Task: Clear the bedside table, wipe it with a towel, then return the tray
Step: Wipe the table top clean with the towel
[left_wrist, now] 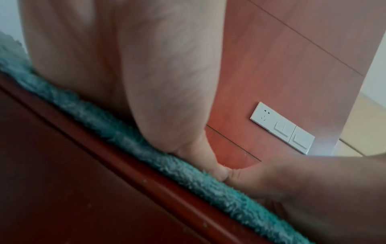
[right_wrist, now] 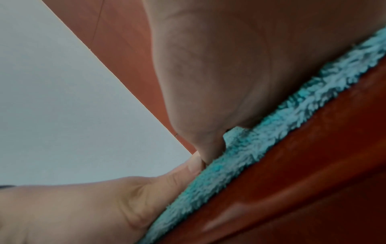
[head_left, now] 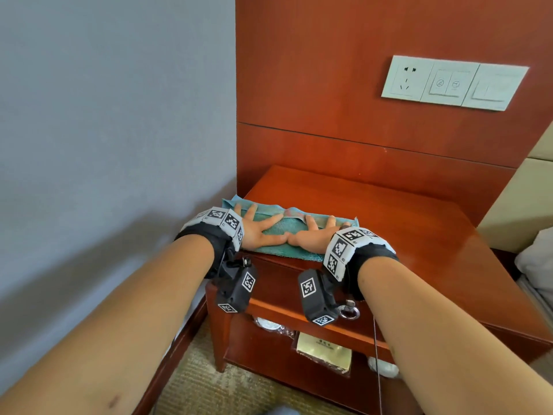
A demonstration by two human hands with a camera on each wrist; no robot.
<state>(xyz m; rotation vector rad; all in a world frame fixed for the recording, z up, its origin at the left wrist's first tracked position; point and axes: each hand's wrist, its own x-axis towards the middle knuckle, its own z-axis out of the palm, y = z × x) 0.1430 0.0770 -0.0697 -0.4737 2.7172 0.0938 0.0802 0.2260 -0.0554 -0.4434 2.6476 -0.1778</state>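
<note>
A folded teal towel (head_left: 278, 232) lies along the front left edge of the red-brown bedside table (head_left: 389, 229). My left hand (head_left: 258, 227) presses flat on the towel's left half with its fingers spread. My right hand (head_left: 314, 233) lies flat on the right half, and the two thumbs touch at the middle. In the left wrist view my left palm (left_wrist: 146, 66) rests on the towel (left_wrist: 125, 137) at the table's edge. The right wrist view shows my right palm (right_wrist: 229, 66) on the towel (right_wrist: 240, 153). No tray is in view.
A white socket and switch panel (head_left: 454, 83) sits on the wooden headboard wall behind the table. The shelf below holds a gold packet (head_left: 324, 351) and wrapped white items (head_left: 269, 323). A grey wall stands left, a bed edge (head_left: 535, 265) right.
</note>
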